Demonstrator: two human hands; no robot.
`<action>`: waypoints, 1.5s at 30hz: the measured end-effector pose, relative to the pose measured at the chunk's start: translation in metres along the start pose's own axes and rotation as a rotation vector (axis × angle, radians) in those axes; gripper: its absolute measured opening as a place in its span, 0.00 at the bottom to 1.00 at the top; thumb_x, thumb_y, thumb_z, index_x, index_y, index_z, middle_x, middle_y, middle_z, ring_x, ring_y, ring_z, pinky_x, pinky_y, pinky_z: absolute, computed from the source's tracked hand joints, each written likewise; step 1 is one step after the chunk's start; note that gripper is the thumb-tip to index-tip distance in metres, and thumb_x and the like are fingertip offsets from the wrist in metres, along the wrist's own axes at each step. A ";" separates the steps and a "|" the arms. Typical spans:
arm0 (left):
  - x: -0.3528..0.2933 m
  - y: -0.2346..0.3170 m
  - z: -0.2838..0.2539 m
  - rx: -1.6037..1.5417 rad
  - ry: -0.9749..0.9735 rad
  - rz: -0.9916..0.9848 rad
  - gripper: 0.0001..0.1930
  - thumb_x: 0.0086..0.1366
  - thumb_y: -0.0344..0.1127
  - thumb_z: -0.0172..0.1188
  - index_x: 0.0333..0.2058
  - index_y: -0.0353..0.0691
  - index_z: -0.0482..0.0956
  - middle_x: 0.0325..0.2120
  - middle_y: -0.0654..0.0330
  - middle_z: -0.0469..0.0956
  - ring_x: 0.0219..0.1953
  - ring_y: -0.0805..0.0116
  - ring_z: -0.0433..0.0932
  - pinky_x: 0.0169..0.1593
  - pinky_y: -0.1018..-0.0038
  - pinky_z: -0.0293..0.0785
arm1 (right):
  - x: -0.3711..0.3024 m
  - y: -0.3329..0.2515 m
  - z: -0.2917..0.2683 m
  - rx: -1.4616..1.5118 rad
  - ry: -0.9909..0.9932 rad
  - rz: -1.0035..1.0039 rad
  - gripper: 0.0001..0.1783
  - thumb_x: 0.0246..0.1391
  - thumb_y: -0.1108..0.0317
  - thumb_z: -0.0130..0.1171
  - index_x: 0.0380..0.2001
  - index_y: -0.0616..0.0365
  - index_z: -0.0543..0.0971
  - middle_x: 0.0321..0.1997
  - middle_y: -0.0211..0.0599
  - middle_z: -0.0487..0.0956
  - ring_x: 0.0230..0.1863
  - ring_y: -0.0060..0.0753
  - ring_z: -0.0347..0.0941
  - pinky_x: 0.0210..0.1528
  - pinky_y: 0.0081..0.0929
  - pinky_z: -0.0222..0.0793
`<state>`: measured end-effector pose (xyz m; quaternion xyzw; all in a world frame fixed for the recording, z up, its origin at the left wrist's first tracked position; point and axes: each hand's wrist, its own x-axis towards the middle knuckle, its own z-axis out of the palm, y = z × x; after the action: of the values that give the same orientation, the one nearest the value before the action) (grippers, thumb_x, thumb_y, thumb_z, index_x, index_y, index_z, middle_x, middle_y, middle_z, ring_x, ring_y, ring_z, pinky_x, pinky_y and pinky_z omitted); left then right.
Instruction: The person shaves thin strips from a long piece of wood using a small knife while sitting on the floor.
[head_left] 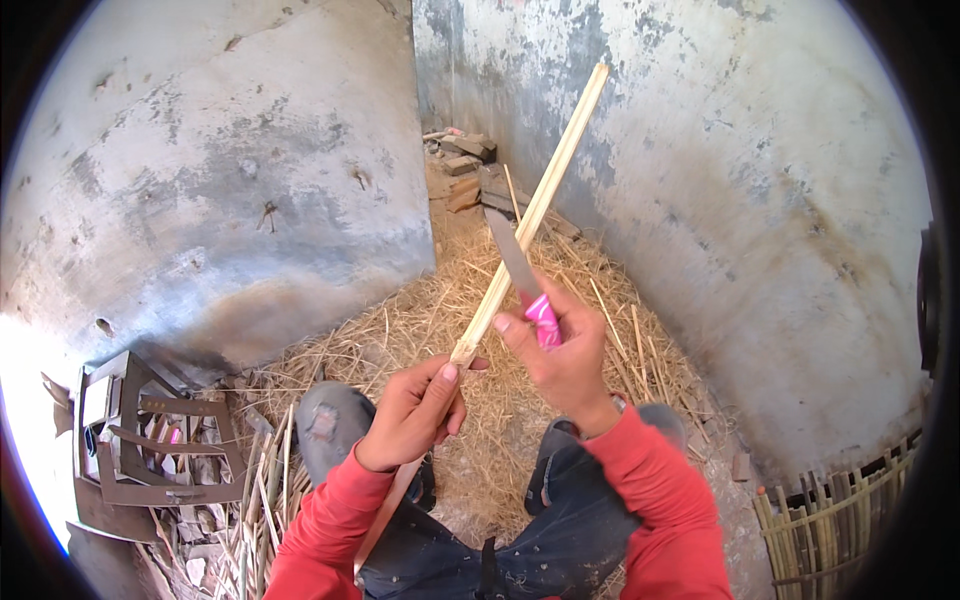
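My left hand (415, 408) is closed around the lower part of a long pale bamboo strip (556, 165), thumb lying along it. The strip slants up and away to the right, and its lower end passes under my left wrist toward my lap. In my right hand (565, 350) is a knife (513, 258) with a pink patterned handle, gripped in the fingers. Its grey blade points up and to the left, crossing the strip at an angle above my left hand. The right thumb rests close to the strip's edge; whether it touches cannot be made out.
Shavings and thin slivers (465, 270) cover the floor between my legs. On the left stands a dark frame (170, 494) beside a heap of split strips (262, 490). Bricks (465, 147) lie in the wall corner. A slatted bamboo piece (830, 525) leans at lower right.
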<state>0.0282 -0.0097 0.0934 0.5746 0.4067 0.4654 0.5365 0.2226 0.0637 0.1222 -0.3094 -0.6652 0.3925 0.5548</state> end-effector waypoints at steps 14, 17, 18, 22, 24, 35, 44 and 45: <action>-0.136 0.012 0.057 0.070 0.030 0.106 0.19 0.81 0.43 0.45 0.44 0.33 0.78 0.16 0.67 0.72 0.16 0.81 0.68 0.22 0.80 0.62 | -0.170 -0.065 0.041 0.130 0.222 -0.045 0.34 0.56 0.79 0.68 0.65 0.64 0.70 0.32 0.33 0.84 0.22 0.09 0.70 0.22 0.11 0.59; -0.146 0.018 0.059 0.125 0.096 0.169 0.16 0.81 0.40 0.47 0.44 0.33 0.79 0.15 0.68 0.71 0.16 0.82 0.68 0.22 0.79 0.63 | -0.190 -0.088 0.035 0.146 0.222 0.017 0.33 0.54 0.83 0.65 0.64 0.68 0.72 0.30 0.27 0.82 0.27 0.06 0.68 0.29 0.11 0.64; -0.147 0.024 0.056 0.166 0.163 0.200 0.15 0.80 0.38 0.48 0.44 0.34 0.80 0.14 0.68 0.71 0.16 0.82 0.68 0.22 0.78 0.63 | -0.199 -0.090 0.032 0.166 0.204 0.045 0.33 0.53 0.84 0.65 0.64 0.68 0.72 0.30 0.27 0.82 0.27 0.06 0.69 0.30 0.10 0.65; -0.134 0.056 0.005 0.642 0.653 0.680 0.11 0.79 0.35 0.51 0.42 0.37 0.82 0.14 0.69 0.72 0.16 0.82 0.69 0.21 0.78 0.64 | -0.229 -0.081 0.011 0.304 0.206 0.174 0.29 0.56 0.81 0.60 0.63 0.69 0.72 0.26 0.27 0.79 0.19 0.09 0.66 0.22 0.12 0.61; -0.135 0.110 -0.008 0.857 0.938 0.814 0.13 0.79 0.35 0.50 0.36 0.39 0.80 0.17 0.68 0.75 0.16 0.83 0.70 0.20 0.79 0.64 | -0.237 -0.073 0.001 0.413 0.262 0.303 0.24 0.60 0.76 0.59 0.60 0.68 0.74 0.21 0.25 0.74 0.13 0.11 0.59 0.14 0.16 0.54; -0.159 0.119 -0.019 -0.023 1.019 1.353 0.21 0.82 0.53 0.36 0.44 0.44 0.73 0.35 0.56 0.80 0.39 0.62 0.81 0.45 0.63 0.82 | -0.226 -0.061 0.026 0.591 0.243 0.205 0.21 0.65 0.70 0.61 0.57 0.66 0.72 0.44 0.47 0.84 0.16 0.11 0.63 0.16 0.14 0.58; -0.127 -0.085 0.089 -0.682 0.680 0.528 0.14 0.80 0.47 0.45 0.52 0.45 0.69 0.54 0.47 0.79 0.62 0.51 0.76 0.63 0.58 0.77 | -0.163 0.014 0.014 0.344 0.581 0.303 0.32 0.66 0.71 0.62 0.69 0.55 0.63 0.43 0.37 0.84 0.15 0.06 0.59 0.13 0.12 0.55; -0.127 -0.093 0.091 -0.743 0.702 0.414 0.14 0.80 0.46 0.45 0.52 0.45 0.69 0.55 0.46 0.79 0.64 0.50 0.74 0.65 0.56 0.75 | -0.163 0.033 0.012 0.338 0.588 0.302 0.32 0.66 0.71 0.62 0.69 0.55 0.63 0.43 0.37 0.84 0.15 0.06 0.59 0.13 0.12 0.55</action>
<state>0.0898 -0.1452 -0.0114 0.2249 0.2482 0.8372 0.4323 0.2414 -0.0599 0.0126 -0.4079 -0.3499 0.4685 0.7012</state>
